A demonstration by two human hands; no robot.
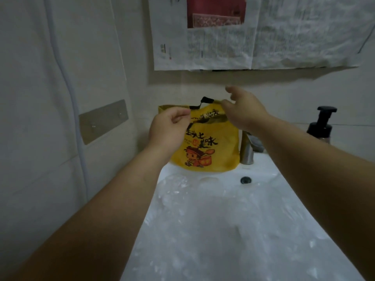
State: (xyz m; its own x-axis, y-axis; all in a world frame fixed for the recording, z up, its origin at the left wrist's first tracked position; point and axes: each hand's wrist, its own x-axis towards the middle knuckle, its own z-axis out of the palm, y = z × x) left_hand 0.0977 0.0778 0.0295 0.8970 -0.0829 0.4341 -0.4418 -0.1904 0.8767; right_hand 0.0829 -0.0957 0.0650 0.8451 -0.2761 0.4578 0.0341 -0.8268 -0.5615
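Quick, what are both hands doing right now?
Left hand: pinches the yellow bag near its top.
Right hand: pinches the yellow bag's top edge.

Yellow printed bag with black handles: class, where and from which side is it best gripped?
Grip the black strap handle of the yellow printed bag from above. The bag is upright over the white sink, the handle loops above its mouth, and its soft sides would probably crumple.

Dim, flat indoor light, soft overall blur, wide-angle bending at edges
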